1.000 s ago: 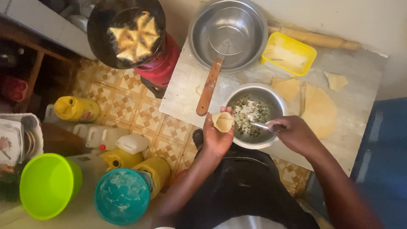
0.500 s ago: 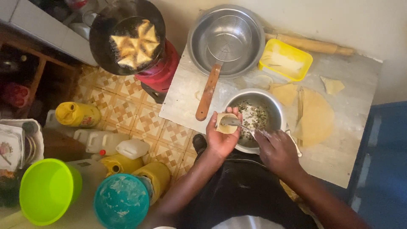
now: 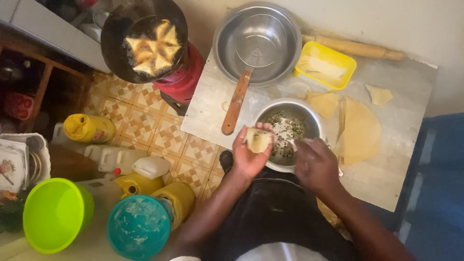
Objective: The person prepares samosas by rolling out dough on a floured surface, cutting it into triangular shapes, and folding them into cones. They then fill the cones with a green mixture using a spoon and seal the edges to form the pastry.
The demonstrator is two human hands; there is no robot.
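Filling step: left hand (image 3: 250, 155) cups an open dough cone (image 3: 258, 140) at the near rim of the steel filling bowl (image 3: 309, 115).

Right hand (image 3: 315, 164), just right of the cone over the bowl, is blurred; cannot tell its finger state. Judged next: level filling, a firm seal of the soft pale edges. In the bowl, coarse speckled mince. Right of it, thin matte pastry sheets (image 3: 360, 129); beyond it, a wooden-handled skimmer (image 3: 237, 99); far left, golden triangles in a black frying pan (image 3: 145, 41).

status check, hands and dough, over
Left hand cups pale folded dough pocket. Right hand beside it, over steel filling bowl. Nothing between them.
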